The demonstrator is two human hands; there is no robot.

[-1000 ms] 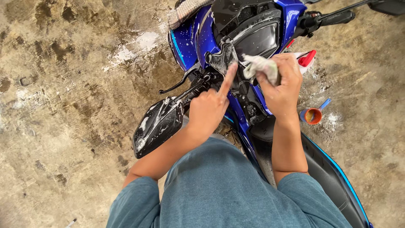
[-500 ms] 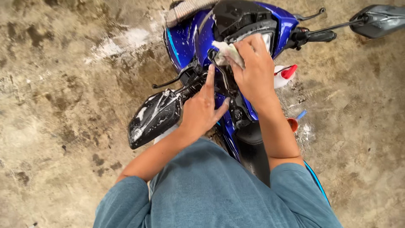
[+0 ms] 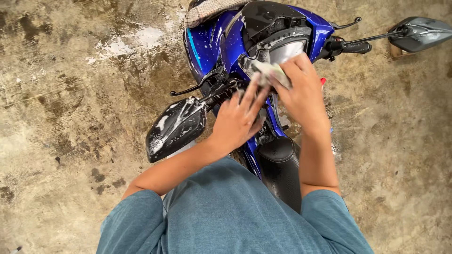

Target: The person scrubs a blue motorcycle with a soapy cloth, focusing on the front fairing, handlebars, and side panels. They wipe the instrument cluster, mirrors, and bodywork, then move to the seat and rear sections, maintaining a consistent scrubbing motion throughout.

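A soapy cloth (image 3: 266, 70) is gripped in the right hand (image 3: 301, 91); the left hand (image 3: 238, 117) is spread open on the bike (image 3: 212, 44). Suds are not yet rinsed.

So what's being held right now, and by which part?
The right hand grips a soapy cloth by its near end. The left hand holds nothing, lying flat on the blue motorbike.
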